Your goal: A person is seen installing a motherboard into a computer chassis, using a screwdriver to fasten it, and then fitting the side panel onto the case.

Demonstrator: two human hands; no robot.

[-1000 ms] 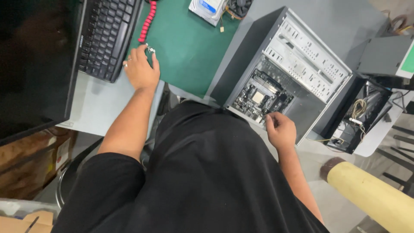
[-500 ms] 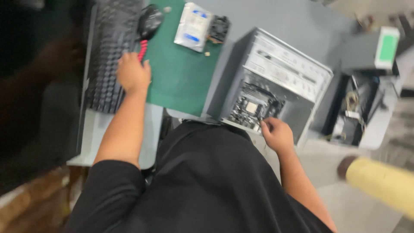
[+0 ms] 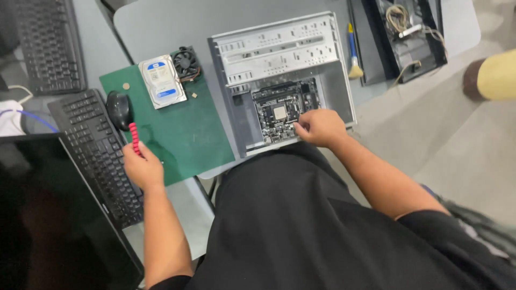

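Note:
My left hand [image 3: 142,169] is closed around a red ribbed tool handle [image 3: 134,137], at the left edge of a green mat [image 3: 185,139] beside a black keyboard [image 3: 99,156]. My right hand [image 3: 320,128] rests in an open grey computer case [image 3: 279,43] lying flat. Its fingers are curled together at the right edge of the motherboard [image 3: 279,110]. Whether it pinches something small is hidden.
A hard drive [image 3: 161,80], a cooler fan [image 3: 186,62] and a black mouse [image 3: 118,109] lie at the mat's far end. A second keyboard [image 3: 48,45] sits far left, a dark monitor [image 3: 48,215] near left. A blue-handled brush [image 3: 352,53], another opened case [image 3: 408,32] and someone's yellow sleeve [image 3: 497,75] are on the right.
My left hand came back from the mouse and keyboard area and now grips the red handle. My right hand stayed at the motherboard. The camera view swung round.

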